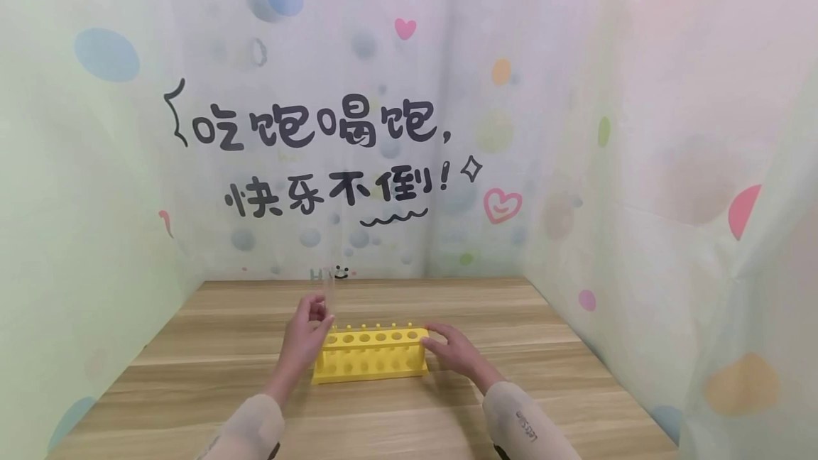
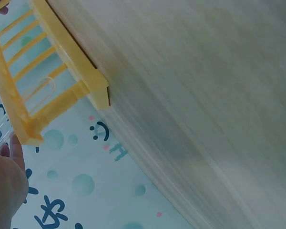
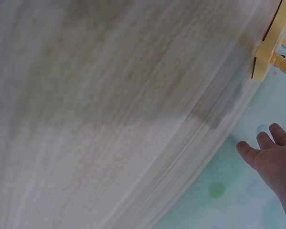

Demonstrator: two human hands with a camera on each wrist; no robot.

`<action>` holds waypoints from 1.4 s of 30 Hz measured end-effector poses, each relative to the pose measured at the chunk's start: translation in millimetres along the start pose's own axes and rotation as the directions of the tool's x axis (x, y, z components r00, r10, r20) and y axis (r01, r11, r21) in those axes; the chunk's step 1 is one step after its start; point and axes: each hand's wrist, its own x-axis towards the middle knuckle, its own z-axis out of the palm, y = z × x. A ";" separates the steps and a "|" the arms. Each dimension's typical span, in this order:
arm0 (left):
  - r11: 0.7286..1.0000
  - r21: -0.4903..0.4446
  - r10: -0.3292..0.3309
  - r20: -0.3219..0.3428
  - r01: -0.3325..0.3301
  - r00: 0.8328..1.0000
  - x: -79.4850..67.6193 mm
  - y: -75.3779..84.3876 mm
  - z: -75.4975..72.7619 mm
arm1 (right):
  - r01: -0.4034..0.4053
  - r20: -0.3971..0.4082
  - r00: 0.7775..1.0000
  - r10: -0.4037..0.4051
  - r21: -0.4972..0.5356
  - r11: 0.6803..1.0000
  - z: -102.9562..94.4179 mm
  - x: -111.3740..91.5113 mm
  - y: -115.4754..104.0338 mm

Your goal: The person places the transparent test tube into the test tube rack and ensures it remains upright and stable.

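Note:
A yellow test tube rack (image 1: 371, 378) with a row of round holes stands upright on the wooden table. My left hand (image 1: 308, 332) pinches a clear test tube (image 1: 329, 293) upright at the rack's left end. Seen in the left wrist view, the tube's rounded lower end (image 2: 50, 85) shows below the rack's top plate, inside the frame. At the other end, my right hand (image 1: 456, 350) holds the rack's top corner between thumb and fingers. Some of its fingers (image 3: 248, 150) show in the right wrist view, spread apart beside the rack's end.
The wood-grain table (image 1: 224, 346) reaches back to a pale curtain (image 1: 358, 55) printed with dark lettering, dots and hearts. More curtain (image 1: 639, 126) hangs along both sides. Small yellow pegs (image 1: 378, 326) line the rack's back edge.

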 end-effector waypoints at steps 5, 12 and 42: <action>1.000 0.003 -0.019 0.022 0.019 1.000 -3.0 -2.8 0.7 | 0.004 0.000 1.000 -0.004 0.004 1.000 -0.1 0.1 0.6; 1.000 0.016 0.003 0.025 -0.003 1.000 -5.2 -9.3 3.0 | 0.003 0.002 1.000 -0.003 0.006 1.000 0.2 -0.6 -0.5; 0.994 0.109 -0.004 0.016 0.002 1.000 -9.7 -15.6 3.9 | 0.009 -0.009 1.000 -0.009 0.013 1.000 1.4 -1.9 -0.8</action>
